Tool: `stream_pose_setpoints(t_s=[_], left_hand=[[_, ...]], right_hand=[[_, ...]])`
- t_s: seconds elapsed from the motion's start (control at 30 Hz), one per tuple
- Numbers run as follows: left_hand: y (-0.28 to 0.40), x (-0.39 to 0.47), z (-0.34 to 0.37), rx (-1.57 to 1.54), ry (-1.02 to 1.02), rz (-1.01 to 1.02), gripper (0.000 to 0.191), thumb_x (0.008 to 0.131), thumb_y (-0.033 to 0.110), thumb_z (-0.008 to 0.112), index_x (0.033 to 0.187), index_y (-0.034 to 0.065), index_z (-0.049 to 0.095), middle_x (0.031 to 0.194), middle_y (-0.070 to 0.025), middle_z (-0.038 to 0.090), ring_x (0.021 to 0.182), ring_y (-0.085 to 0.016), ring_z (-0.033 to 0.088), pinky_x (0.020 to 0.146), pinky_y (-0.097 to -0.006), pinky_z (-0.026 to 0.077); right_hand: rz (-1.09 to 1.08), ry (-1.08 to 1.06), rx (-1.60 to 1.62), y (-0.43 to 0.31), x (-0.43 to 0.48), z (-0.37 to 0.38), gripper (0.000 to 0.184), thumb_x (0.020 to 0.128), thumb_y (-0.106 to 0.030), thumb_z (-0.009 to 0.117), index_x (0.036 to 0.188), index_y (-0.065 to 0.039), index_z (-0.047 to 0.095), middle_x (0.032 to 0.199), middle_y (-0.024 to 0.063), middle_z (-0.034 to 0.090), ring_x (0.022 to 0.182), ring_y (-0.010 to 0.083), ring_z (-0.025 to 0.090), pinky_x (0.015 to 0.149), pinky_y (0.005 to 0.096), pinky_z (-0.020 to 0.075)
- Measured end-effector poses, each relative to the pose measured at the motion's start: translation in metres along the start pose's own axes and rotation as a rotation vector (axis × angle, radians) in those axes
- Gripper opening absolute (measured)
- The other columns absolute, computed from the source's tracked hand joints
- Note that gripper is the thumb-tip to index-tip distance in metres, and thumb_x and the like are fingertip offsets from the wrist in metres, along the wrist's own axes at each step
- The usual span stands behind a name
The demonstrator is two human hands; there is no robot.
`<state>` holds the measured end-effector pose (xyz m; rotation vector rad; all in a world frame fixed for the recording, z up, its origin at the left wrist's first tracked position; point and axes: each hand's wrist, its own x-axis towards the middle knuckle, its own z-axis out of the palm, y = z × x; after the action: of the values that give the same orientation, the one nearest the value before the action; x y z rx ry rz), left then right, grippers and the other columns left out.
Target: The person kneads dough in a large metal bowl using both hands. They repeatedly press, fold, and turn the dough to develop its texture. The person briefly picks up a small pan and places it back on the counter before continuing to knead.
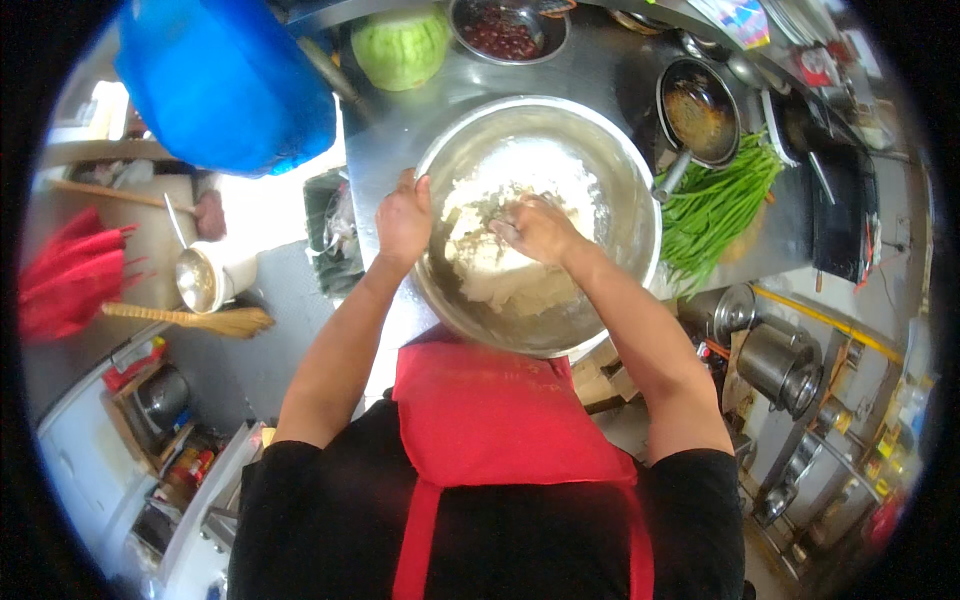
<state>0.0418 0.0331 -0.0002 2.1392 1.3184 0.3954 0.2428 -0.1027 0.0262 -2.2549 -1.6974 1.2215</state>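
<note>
A large stainless steel bowl (630, 225) stands on the metal counter in front of me. Inside lies a mass of white flour (480, 259), partly clumped like rough dough and overexposed in the bright light. My left hand (403, 219) grips the bowl's left rim, thumb over the edge. My right hand (534, 225) is down in the flour near the bowl's middle, fingers curled and dusted white. Whether those fingers close on anything is hidden.
A cut pale-green melon (401, 45) and a bowl of dark red fruit or beans (502, 37) stand behind. Right of the big bowl are a frying pan (697, 112) and long green vegetables (720, 210). A blue bag (225, 82) hangs at left; a pot (772, 360) sits lower right.
</note>
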Motion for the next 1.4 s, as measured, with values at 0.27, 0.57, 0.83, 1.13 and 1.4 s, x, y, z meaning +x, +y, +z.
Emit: stream_pose_setpoints(t_s=[0.27, 0.57, 0.83, 1.13, 1.4], left_hand=[[0.004, -0.003, -0.002, -0.008, -0.023, -0.022, 0.035, 0.108, 0.032, 0.048, 0.123, 0.0030, 0.061, 0.078, -0.0267, 0.068, 0.073, -0.048, 0.067, 0.069, -0.0550, 0.051], [0.009, -0.003, -0.005, -0.032, -0.022, -0.069, 0.025, 0.107, 0.024, 0.052, 0.117, 0.0022, 0.060, 0.076, -0.0240, 0.068, 0.066, -0.044, 0.067, 0.061, -0.0504, 0.051], [0.004, -0.001, -0.005, -0.022, 0.007, 0.000, 0.030, 0.106, 0.028, 0.053, 0.118, 0.0017, 0.062, 0.078, -0.0261, 0.069, 0.073, -0.048, 0.067, 0.068, -0.0547, 0.053], [-0.003, 0.000, 0.005, -0.033, 0.010, 0.010, 0.033, 0.105, 0.031, 0.053, 0.120, 0.0028, 0.063, 0.084, -0.0268, 0.071, 0.079, -0.050, 0.067, 0.073, -0.0572, 0.052], [0.000, -0.003, 0.004, -0.051, 0.047, -0.014, 0.032, 0.105, 0.029, 0.054, 0.120, 0.0019, 0.063, 0.082, -0.0297, 0.069, 0.077, -0.051, 0.067, 0.071, -0.0564, 0.053]], right_hand=[[0.093, 0.583, 0.127, 0.024, -0.096, 0.080, 0.034, 0.096, -0.033, 0.059, 0.108, -0.001, 0.067, 0.095, 0.0184, 0.063, 0.087, 0.0342, 0.061, 0.082, 0.0462, 0.0528], [-0.125, 0.653, -0.107, 0.064, -0.008, 0.063, 0.028, 0.091, -0.031, 0.060, 0.099, -0.005, 0.066, 0.098, 0.0179, 0.068, 0.087, 0.0418, 0.064, 0.076, 0.0505, 0.0504], [0.427, 0.550, 0.230, 0.043, 0.014, 0.025, 0.051, 0.101, -0.049, 0.050, 0.115, -0.003, 0.067, 0.088, 0.0244, 0.071, 0.089, 0.0453, 0.068, 0.086, 0.0510, 0.0536], [0.317, 0.440, 0.056, -0.013, -0.079, 0.022, 0.066, 0.101, -0.056, 0.053, 0.147, -0.009, 0.049, 0.147, 0.0280, 0.047, 0.134, 0.0435, 0.050, 0.109, 0.0536, 0.0437], [-0.232, 0.174, -0.232, -0.043, -0.013, 0.041, 0.058, 0.092, -0.057, 0.066, 0.140, -0.026, 0.057, 0.154, 0.0161, 0.040, 0.143, 0.0439, 0.037, 0.115, 0.0594, 0.0341]])
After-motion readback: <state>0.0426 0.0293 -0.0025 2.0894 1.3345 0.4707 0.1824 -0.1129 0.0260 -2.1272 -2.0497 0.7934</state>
